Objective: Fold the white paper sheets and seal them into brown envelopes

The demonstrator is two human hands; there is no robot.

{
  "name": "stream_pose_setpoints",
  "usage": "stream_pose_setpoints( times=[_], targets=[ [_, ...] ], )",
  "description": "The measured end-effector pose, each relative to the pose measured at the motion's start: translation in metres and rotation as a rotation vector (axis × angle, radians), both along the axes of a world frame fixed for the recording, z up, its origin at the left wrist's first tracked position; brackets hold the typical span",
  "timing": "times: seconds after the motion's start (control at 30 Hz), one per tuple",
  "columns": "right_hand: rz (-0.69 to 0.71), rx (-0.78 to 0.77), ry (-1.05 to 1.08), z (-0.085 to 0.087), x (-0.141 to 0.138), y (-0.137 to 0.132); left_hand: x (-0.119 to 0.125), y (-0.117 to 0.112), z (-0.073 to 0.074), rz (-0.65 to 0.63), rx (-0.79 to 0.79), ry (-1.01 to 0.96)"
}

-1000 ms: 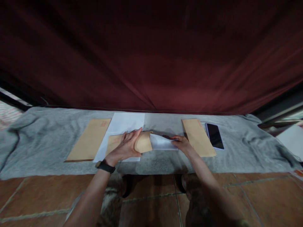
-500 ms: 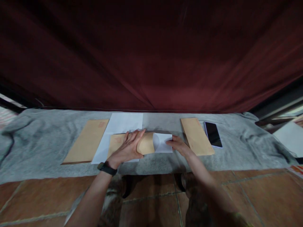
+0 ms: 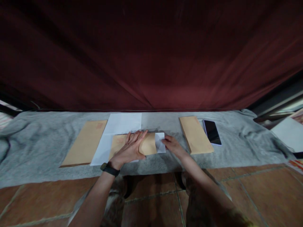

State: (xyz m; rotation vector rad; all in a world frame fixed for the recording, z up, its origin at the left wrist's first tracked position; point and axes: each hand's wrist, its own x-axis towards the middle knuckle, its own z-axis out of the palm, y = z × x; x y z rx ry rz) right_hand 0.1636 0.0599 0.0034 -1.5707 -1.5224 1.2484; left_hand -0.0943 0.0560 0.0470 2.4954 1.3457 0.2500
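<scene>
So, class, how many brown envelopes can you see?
3 visible: left envelope, middle envelope under the left hand, right envelope beside the phone. More may be stacked underneath.

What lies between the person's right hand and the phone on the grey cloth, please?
In the head view, a brown envelope, possibly a stack, lies between the right hand and the phone; grey cloth shows between hand and envelope.

This looks like an indoor room, probably in a home, though its exact kind cannot be told: a dark red curtain (image 3: 151, 63) hangs in folds behind a narrow, grey-cloth-covered counter (image 3: 239, 138), and the terracotta-coloured tiled floor (image 3: 44, 200) shows below.
</scene>
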Motion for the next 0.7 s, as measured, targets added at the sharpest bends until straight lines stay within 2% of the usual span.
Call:
stream_pose_setpoints(
  times=[0.1, 0.2, 0.3, 0.37, 0.47, 0.7],
  targets=[
    [0.026, -0.080, 0.019, 0.008, 0.009, 0.002, 0.000, 0.001, 0.000, 0.001, -0.004, -0.010],
    [0.043, -0.077, -0.018, 0.013, 0.008, 0.003, 0.002, 0.001, -0.001, -0.007, -0.020, -0.026],
    [-0.018, -0.039, -0.050, 0.014, -0.001, 0.003, 0.003, 0.001, -0.001, -0.007, -0.029, -0.033],
    [-0.073, 0.023, -0.104, 0.014, -0.007, 0.002, 0.004, 0.001, -0.001, -0.001, -0.025, -0.040],
    [-0.069, 0.083, -0.225, 0.016, -0.015, -0.002, 0.006, 0.001, 0.000, 0.001, -0.023, -0.040],
    [-0.027, 0.011, -0.453, 0.028, -0.026, -0.009, 0.009, 0.003, -0.001, -0.005, -0.040, -0.018]
  ],
)
